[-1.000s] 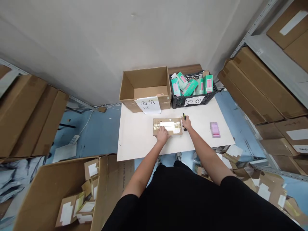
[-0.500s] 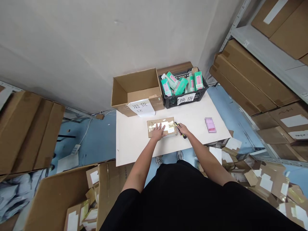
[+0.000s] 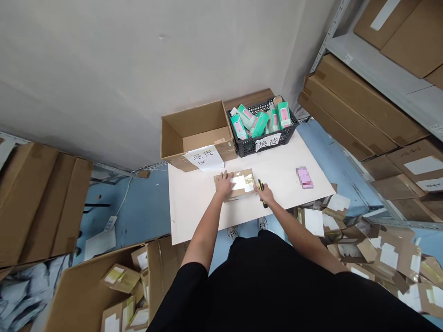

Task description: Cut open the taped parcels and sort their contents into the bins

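Observation:
A small taped cardboard box (image 3: 238, 191) with a white label lies on the white table. My left hand (image 3: 224, 183) rests on the box's left part, fingers spread over its top. At the box's right end, my right hand (image 3: 266, 193) is closed around a black and yellow utility knife (image 3: 260, 185). The knife's front end points away from me, just beside the box. Whether the blade is out is too small to tell.
An open carton (image 3: 197, 133) with a paper sign and a black basket (image 3: 245, 147) of green-and-pink boxes stand at the table's back. A pink blurred item (image 3: 304, 177) lies at right. Parcels fill a large carton (image 3: 74, 295) at lower left; more are heaped at lower right.
My left hand has slid left along the box top. My right hand has turned the knife, which now points more directly away from me, slightly apart from the box. The view has shifted slightly.

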### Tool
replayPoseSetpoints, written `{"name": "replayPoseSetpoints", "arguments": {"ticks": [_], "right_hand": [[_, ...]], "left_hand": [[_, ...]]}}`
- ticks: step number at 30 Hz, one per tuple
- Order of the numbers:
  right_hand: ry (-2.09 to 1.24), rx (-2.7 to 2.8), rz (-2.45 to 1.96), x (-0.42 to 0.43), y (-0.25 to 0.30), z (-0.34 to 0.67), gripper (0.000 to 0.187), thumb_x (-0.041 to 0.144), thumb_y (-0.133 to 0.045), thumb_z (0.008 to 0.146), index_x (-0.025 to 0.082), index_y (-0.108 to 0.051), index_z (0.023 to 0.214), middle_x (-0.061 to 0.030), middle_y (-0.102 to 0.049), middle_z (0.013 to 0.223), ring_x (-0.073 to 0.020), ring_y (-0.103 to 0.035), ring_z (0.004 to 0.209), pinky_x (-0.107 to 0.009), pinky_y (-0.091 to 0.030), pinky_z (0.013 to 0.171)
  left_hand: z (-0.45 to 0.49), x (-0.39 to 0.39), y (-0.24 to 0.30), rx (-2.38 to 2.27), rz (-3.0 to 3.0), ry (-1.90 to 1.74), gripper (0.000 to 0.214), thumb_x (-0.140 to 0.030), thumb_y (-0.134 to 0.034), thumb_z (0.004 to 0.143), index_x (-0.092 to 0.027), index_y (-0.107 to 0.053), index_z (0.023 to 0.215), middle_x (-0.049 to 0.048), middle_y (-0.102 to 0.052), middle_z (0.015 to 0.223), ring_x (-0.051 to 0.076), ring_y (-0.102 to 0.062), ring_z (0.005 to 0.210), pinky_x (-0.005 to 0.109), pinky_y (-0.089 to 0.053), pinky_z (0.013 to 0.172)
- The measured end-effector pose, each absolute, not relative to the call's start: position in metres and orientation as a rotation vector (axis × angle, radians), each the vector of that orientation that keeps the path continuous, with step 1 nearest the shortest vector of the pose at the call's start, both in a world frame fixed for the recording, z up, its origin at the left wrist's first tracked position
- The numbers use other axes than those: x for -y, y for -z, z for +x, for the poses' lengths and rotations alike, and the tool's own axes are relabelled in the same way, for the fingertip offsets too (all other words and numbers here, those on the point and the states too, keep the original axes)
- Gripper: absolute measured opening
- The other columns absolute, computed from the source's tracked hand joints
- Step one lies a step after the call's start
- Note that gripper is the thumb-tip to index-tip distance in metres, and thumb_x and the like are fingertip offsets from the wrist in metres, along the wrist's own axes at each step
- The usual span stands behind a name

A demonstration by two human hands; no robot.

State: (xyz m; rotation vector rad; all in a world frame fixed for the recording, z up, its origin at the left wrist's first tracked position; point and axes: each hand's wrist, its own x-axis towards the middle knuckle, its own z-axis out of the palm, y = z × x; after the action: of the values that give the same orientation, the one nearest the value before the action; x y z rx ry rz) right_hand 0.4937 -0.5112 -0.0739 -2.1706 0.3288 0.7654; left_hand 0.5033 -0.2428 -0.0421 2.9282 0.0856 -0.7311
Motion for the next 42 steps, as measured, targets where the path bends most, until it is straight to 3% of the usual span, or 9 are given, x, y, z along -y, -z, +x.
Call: {"name": "replayPoseSetpoints", "arguments": {"ticks": [5,11,15,19,23,28,33,38,42], "right_hand": [[-0.618,-0.425,-2.404,0.463,0.080,0.525,0.064,0.066,-0.071,0.092,0.021,-0.047,0.131,-0.0167,-0.074,0.121,-0.0309,-0.075,0.113,-0.034,-0.059,0.085],[-0.552,-0.239,-2.538,0.430,0.061,0.622,0.061,0.057,-0.075,0.094,0.018,-0.047,0.133,-0.0203,-0.075,0.122,-0.0334,-0.073,0.116,-0.037,-0.056,0.090],[-0.522,-0.126,-2.566,0.440,0.052,0.629,0.056,0.058,-0.071,0.096,0.019,-0.049,0.130,-0.0185,-0.075,0.118,-0.0333,-0.074,0.111,-0.035,-0.056,0.085],[-0.714,-0.049,-2.529,0.484,0.071,0.570,0.065,0.066,-0.080,0.084,0.022,-0.053,0.123,-0.0148,-0.075,0.115,-0.0320,-0.075,0.106,-0.033,-0.055,0.079],[-0.805,-0.086,-2.496,0.510,0.091,0.531,0.073,0.068,-0.084,0.078,0.021,-0.052,0.124,-0.0149,-0.074,0.118,-0.0306,-0.075,0.107,-0.034,-0.056,0.081],[-0.707,-0.022,-2.647,0.489,0.073,0.590,0.083,0.063,-0.091,0.073,0.021,-0.048,0.130,-0.0173,-0.074,0.119,-0.0341,-0.074,0.111,-0.037,-0.055,0.088],[-0.512,0.180,-2.626,0.464,0.049,0.657,0.067,0.057,-0.083,0.087,0.022,-0.047,0.132,-0.0171,-0.073,0.124,-0.0322,-0.071,0.115,-0.036,-0.051,0.095],[-0.507,-0.118,-2.304,0.511,0.064,0.639,0.033,0.051,-0.035,0.113,0.024,-0.052,0.114,-0.0029,-0.072,0.083,-0.0205,-0.073,0.070,-0.028,-0.052,0.073],[-0.815,-0.108,-2.011,0.559,0.092,0.585,0.034,0.052,-0.048,0.110,0.025,-0.049,0.090,0.0065,-0.057,0.057,-0.0132,-0.057,0.040,-0.022,-0.043,0.050]], "left_hand": [[0.487,0.224,0.041,-0.341,2.956,0.764,0.073,-0.062,-0.025,0.108,-0.027,-0.028,0.172,0.0176,-0.039,0.171,0.036,-0.033,0.158,0.054,-0.030,0.124],[0.435,0.257,0.055,-0.192,2.785,0.930,0.074,-0.050,-0.041,0.105,-0.028,-0.021,0.172,0.0155,-0.057,0.153,0.031,-0.062,0.131,0.042,-0.051,0.104],[0.447,0.259,0.051,0.104,2.876,0.778,0.089,-0.034,-0.064,0.093,-0.035,-0.022,0.172,0.0138,-0.042,0.167,0.035,-0.046,0.149,0.046,-0.047,0.114],[0.487,0.249,0.046,0.571,2.792,0.796,0.116,-0.026,-0.080,0.079,-0.041,-0.013,0.173,0.0045,-0.016,0.182,0.032,-0.012,0.168,0.048,-0.025,0.131],[0.509,0.249,0.050,0.731,2.707,0.972,0.134,-0.025,-0.095,0.061,-0.040,-0.022,0.172,0.0047,-0.016,0.182,0.034,-0.010,0.168,0.049,-0.019,0.133],[0.498,0.281,0.060,0.276,2.886,0.898,0.127,-0.046,-0.095,0.069,-0.031,-0.024,0.173,0.0137,-0.013,0.182,0.042,-0.013,0.166,0.053,-0.028,0.129],[0.484,0.347,0.077,-0.323,2.940,0.797,0.110,-0.074,-0.064,0.090,-0.018,-0.020,0.174,0.0252,-0.022,0.177,0.052,-0.022,0.161,0.064,-0.029,0.125],[0.478,0.369,0.091,-0.361,2.984,0.734,0.105,-0.076,-0.051,0.096,-0.012,-0.020,0.173,0.0283,-0.030,0.173,0.045,-0.015,0.165,0.062,-0.023,0.129],[0.478,0.362,0.095,-0.360,2.986,0.713,0.109,-0.077,-0.051,0.095,-0.006,-0.022,0.172,0.0332,-0.025,0.173,0.046,-0.020,0.164,0.059,-0.028,0.128]]}}
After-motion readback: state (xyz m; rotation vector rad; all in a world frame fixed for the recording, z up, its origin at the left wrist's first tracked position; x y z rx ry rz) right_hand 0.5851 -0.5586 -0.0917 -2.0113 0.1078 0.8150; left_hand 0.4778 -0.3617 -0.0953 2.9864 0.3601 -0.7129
